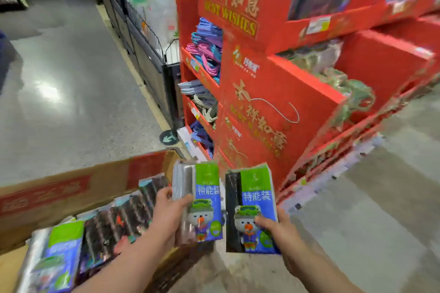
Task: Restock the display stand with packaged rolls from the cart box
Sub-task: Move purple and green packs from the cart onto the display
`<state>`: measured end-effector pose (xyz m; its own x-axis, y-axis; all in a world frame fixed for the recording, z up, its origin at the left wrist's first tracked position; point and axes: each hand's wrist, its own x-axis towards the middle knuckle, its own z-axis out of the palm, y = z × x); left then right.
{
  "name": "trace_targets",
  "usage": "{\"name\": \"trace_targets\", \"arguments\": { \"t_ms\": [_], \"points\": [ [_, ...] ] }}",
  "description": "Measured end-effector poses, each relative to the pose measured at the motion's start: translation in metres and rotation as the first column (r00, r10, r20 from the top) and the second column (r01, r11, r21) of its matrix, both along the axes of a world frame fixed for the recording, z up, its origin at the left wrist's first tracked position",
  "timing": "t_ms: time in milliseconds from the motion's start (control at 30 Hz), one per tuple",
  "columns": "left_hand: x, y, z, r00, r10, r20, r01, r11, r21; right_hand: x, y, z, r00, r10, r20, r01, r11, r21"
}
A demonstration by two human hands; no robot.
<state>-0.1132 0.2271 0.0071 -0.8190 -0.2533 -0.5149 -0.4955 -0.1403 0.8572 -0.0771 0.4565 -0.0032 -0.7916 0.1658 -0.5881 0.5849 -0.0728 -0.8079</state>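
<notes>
Head view: I have this one camera only, looking down along both forearms.
Left hand (171,211): I see its fingers curled round the left edge of one clear-plastic pack of dark rolls with a green-and-blue bear label (207,200), held upright over the box's far corner.
Right hand (281,228): thumb on the front and fingers behind, grasping a second pack (252,207) of the same kind, upright, just beside the first.
Packs in hand: two, one per hand, both low in front of the stand.
Brown cardboard box with red print (71,188): one, at lower left, open. More packs lie flat inside; I can make out one face-up label (62,252), and blur stops me counting the rest.
Red cardboard display stand with gold lettering (273,102): one, in stepped tiers; its right-hand stock is too blurred to name.
Side shelves: three, each holding bags with coloured cord handles (207,50).
</notes>
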Motion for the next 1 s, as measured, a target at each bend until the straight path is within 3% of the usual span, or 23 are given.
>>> {"name": "trace_targets", "arguments": {
  "t_ms": [67, 200, 367, 467, 700, 1000],
  "points": [
    [0.010, 0.049, 0.009, 0.997, -0.079, -0.004, 0.079, 0.995, 0.060, 0.033, 0.049, 0.006, 0.994, -0.109, -0.005, 0.109, 0.994, -0.021],
    [0.036, 0.148, 0.022, 0.978, -0.204, -0.043, 0.206, 0.978, 0.024, 0.102, 0.145, 0.009, 0.940, -0.340, -0.030, 0.341, 0.940, 0.006],
    [0.073, 0.250, 0.041, 0.949, -0.307, -0.066, 0.314, 0.939, 0.140, 0.172, 0.238, 0.017, 0.896, -0.440, -0.068, 0.444, 0.894, 0.067],
    [0.073, 0.289, 0.023, 0.923, -0.374, -0.094, 0.383, 0.917, 0.112, 0.189, 0.270, 0.035, 0.871, -0.486, -0.075, 0.491, 0.869, 0.065],
    [0.060, 0.364, 0.043, 0.869, -0.490, -0.075, 0.493, 0.869, 0.033, 0.167, 0.344, 0.055, 0.835, -0.518, -0.186, 0.529, 0.849, 0.010],
    [-0.036, 0.473, 0.052, 0.854, -0.498, -0.149, 0.516, 0.846, 0.131, 0.069, 0.450, 0.101, 0.815, -0.503, -0.287, 0.514, 0.857, -0.041]
  ]
}}
